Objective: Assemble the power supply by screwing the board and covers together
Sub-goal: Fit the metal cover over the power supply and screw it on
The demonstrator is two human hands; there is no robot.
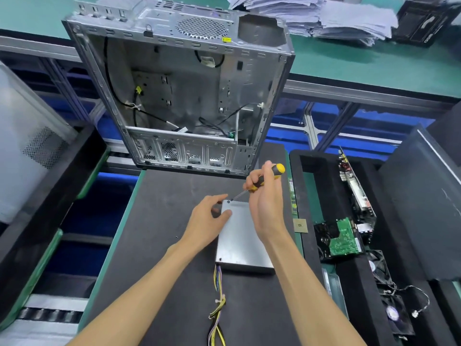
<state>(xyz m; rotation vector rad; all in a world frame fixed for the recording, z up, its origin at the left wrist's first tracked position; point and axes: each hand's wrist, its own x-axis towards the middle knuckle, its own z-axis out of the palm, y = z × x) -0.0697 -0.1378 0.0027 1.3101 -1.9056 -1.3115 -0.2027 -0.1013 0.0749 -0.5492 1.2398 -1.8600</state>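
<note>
While left hand (208,217) steadies cover (243,242), right hand (265,198) holds screwdriver (268,176).

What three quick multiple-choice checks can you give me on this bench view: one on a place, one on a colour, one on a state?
1. Where does the screwdriver tip sit on the power supply cover?
A. far left corner
B. near right corner
C. centre

2. What colours is the screwdriver handle?
A. red and white
B. yellow and black
C. blue

3. What is the left hand doing?
A. hanging idle
B. pulling the cable bundle
C. steadying the cover by its far left edge

Answers:
1 A, the shaft meets the screw at that corner.
2 B, a yellow cap and black grip show above the right hand.
3 C, thumb and fingers rest on the cover near the screw.
</note>
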